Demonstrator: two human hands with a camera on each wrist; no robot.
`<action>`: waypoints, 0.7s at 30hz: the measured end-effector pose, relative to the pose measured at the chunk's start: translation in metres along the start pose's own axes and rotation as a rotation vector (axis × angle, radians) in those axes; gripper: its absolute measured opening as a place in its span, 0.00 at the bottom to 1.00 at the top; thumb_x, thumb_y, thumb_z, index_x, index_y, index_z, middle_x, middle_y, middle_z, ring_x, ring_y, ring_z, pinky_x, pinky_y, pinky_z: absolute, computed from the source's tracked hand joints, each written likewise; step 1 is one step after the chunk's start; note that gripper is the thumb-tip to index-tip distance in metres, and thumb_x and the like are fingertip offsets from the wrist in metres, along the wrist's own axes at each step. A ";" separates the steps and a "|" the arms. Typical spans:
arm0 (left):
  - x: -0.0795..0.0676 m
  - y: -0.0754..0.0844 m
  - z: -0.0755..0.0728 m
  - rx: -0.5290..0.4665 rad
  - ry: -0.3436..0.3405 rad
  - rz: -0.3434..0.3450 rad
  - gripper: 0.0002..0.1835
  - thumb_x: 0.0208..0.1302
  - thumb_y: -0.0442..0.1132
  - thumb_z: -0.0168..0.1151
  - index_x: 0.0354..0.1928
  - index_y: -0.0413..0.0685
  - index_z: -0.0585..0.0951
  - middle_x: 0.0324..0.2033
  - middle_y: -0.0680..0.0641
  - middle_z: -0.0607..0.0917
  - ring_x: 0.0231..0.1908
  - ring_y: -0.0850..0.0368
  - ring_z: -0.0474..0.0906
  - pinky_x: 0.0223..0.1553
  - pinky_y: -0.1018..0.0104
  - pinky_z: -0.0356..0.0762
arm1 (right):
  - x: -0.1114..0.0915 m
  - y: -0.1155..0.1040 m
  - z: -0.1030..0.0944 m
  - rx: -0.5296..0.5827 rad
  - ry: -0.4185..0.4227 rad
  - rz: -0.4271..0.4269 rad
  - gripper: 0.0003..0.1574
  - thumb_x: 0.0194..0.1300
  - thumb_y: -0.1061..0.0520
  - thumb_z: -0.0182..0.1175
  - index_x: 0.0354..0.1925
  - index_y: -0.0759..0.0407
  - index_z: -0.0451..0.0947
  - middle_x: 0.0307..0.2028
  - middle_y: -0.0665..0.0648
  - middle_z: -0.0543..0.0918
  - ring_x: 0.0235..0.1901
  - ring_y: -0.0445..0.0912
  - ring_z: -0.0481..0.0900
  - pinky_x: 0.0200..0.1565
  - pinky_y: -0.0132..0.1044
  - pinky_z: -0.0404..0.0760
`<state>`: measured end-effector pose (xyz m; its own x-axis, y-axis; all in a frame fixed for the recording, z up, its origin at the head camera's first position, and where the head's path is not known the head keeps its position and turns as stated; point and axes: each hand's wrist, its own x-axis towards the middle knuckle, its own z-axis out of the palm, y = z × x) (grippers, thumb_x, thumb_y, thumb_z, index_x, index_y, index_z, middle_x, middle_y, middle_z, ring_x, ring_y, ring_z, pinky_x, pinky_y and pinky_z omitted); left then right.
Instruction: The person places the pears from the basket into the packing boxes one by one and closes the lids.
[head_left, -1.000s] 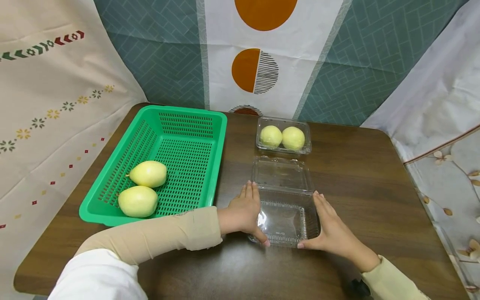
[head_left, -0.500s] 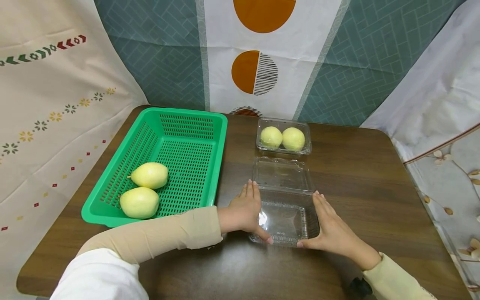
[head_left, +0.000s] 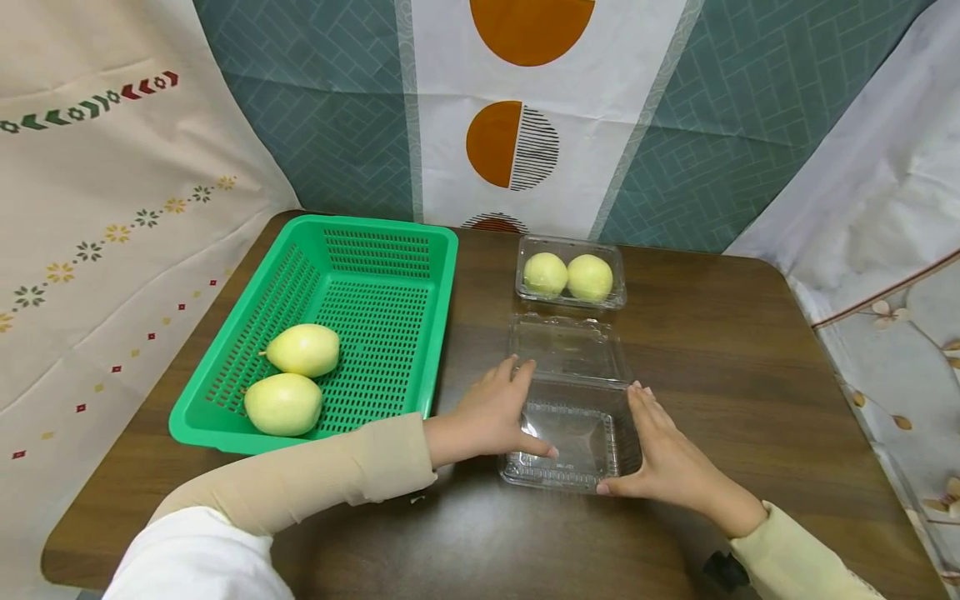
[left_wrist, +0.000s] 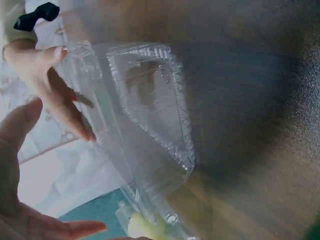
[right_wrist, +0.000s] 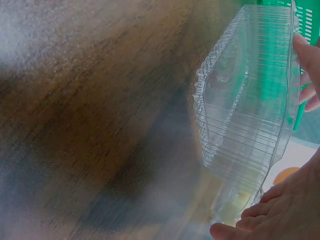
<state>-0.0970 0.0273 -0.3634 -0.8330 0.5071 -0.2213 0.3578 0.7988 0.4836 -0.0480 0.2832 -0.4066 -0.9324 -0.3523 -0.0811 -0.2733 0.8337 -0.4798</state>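
A clear plastic clamshell container (head_left: 570,446) lies unfolded on the table, its lid (head_left: 564,346) tipped back away from me. My left hand (head_left: 483,417) hovers over the container's left side, thumb and fingers spread and holding nothing. In the left wrist view a gap shows between that hand's thumb and the container (left_wrist: 150,100). Along the right wall rests my right hand (head_left: 667,467), fingers straight toward the far corner and thumb at the near right corner. The right wrist view shows the container (right_wrist: 245,95) from its ribbed side.
A green plastic basket (head_left: 444,333) stands at the left with two pale yellow pears, one pear (head_left: 303,350) behind the other pear (head_left: 283,404). Behind the lid sits a closed clear box (head_left: 570,247) holding two pale yellow round fruits (head_left: 589,277). Curtains hang around the brown table (head_left: 720,333).
My left hand has come off the container's left edge and shifted inward over it, its thumb moving up and right. The right hand stays at the right wall.
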 end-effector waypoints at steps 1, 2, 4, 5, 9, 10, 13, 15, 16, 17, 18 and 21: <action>-0.001 0.000 -0.002 -0.015 0.015 0.012 0.59 0.42 0.63 0.74 0.71 0.42 0.56 0.69 0.34 0.59 0.66 0.37 0.61 0.62 0.45 0.66 | 0.000 0.000 0.000 0.005 -0.003 0.002 0.86 0.35 0.29 0.74 0.70 0.78 0.40 0.70 0.78 0.45 0.69 0.72 0.44 0.62 0.67 0.54; -0.002 0.001 -0.004 -0.032 0.027 0.022 0.57 0.43 0.61 0.74 0.71 0.43 0.57 0.68 0.35 0.62 0.65 0.38 0.63 0.62 0.46 0.67 | 0.000 0.000 -0.001 0.007 -0.004 0.003 0.86 0.35 0.30 0.74 0.70 0.77 0.39 0.70 0.78 0.45 0.69 0.72 0.44 0.62 0.67 0.54; -0.005 0.001 -0.007 -0.047 0.053 0.042 0.54 0.44 0.59 0.74 0.70 0.43 0.60 0.66 0.37 0.66 0.63 0.41 0.66 0.60 0.47 0.69 | 0.000 0.000 -0.002 0.009 -0.007 0.004 0.86 0.35 0.30 0.74 0.70 0.78 0.39 0.70 0.78 0.45 0.69 0.72 0.44 0.62 0.67 0.54; -0.006 0.001 -0.009 -0.045 0.065 0.051 0.52 0.45 0.57 0.74 0.69 0.43 0.61 0.65 0.38 0.68 0.62 0.42 0.68 0.59 0.48 0.70 | 0.000 -0.001 -0.002 0.010 -0.008 0.004 0.85 0.35 0.30 0.74 0.70 0.78 0.39 0.70 0.78 0.45 0.69 0.72 0.44 0.62 0.67 0.54; -0.012 0.001 -0.014 -0.024 0.102 0.077 0.48 0.47 0.55 0.73 0.67 0.44 0.64 0.61 0.40 0.72 0.59 0.45 0.71 0.56 0.50 0.73 | 0.001 -0.003 -0.004 0.004 -0.012 0.001 0.85 0.35 0.31 0.74 0.70 0.79 0.40 0.70 0.79 0.45 0.69 0.72 0.44 0.62 0.67 0.54; -0.013 0.001 -0.015 -0.024 0.113 0.083 0.46 0.48 0.55 0.73 0.67 0.44 0.65 0.61 0.40 0.72 0.59 0.45 0.72 0.55 0.50 0.74 | 0.002 -0.003 -0.004 0.003 -0.013 0.001 0.85 0.35 0.30 0.74 0.70 0.79 0.40 0.69 0.79 0.45 0.69 0.72 0.44 0.62 0.67 0.54; -0.018 0.000 -0.019 -0.035 0.156 0.103 0.41 0.50 0.52 0.72 0.64 0.44 0.68 0.60 0.40 0.72 0.57 0.45 0.72 0.53 0.50 0.75 | 0.003 -0.004 -0.004 0.002 -0.020 0.003 0.86 0.35 0.30 0.74 0.70 0.79 0.40 0.70 0.79 0.45 0.69 0.72 0.44 0.63 0.67 0.54; -0.021 -0.002 -0.021 -0.043 0.193 0.114 0.37 0.51 0.50 0.72 0.61 0.44 0.70 0.60 0.40 0.72 0.56 0.45 0.73 0.50 0.49 0.76 | 0.003 -0.004 -0.004 0.004 -0.025 0.002 0.86 0.35 0.29 0.73 0.70 0.78 0.39 0.70 0.79 0.45 0.69 0.72 0.44 0.63 0.67 0.54; -0.022 -0.003 -0.023 -0.045 0.213 0.119 0.35 0.51 0.50 0.72 0.60 0.44 0.71 0.60 0.40 0.72 0.56 0.45 0.73 0.49 0.49 0.77 | 0.003 -0.004 -0.004 0.006 -0.028 0.002 0.86 0.35 0.29 0.73 0.70 0.78 0.39 0.70 0.78 0.45 0.69 0.72 0.44 0.63 0.67 0.54; -0.023 -0.004 -0.024 -0.044 0.231 0.125 0.34 0.52 0.49 0.71 0.59 0.44 0.72 0.59 0.40 0.72 0.56 0.45 0.73 0.49 0.50 0.77 | 0.003 -0.004 -0.004 0.008 -0.029 0.002 0.86 0.35 0.29 0.73 0.70 0.78 0.39 0.70 0.78 0.44 0.69 0.72 0.44 0.63 0.67 0.53; -0.023 -0.004 -0.025 -0.045 0.245 0.126 0.33 0.53 0.49 0.71 0.59 0.44 0.73 0.59 0.40 0.73 0.55 0.45 0.73 0.49 0.50 0.77 | 0.002 -0.004 -0.004 0.009 -0.030 0.002 0.86 0.36 0.29 0.73 0.70 0.78 0.39 0.70 0.78 0.44 0.69 0.72 0.44 0.63 0.67 0.53; -0.025 -0.006 -0.028 -0.055 0.276 0.124 0.30 0.54 0.49 0.70 0.57 0.43 0.74 0.58 0.40 0.74 0.54 0.44 0.74 0.48 0.50 0.77 | 0.001 -0.003 -0.004 0.014 -0.036 0.000 0.86 0.36 0.29 0.73 0.70 0.78 0.38 0.70 0.78 0.43 0.69 0.72 0.43 0.63 0.67 0.53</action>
<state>-0.0902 0.0006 -0.3372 -0.8702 0.4865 0.0776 0.4471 0.7138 0.5391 -0.0492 0.2817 -0.4016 -0.9232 -0.3676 -0.1125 -0.2697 0.8279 -0.4917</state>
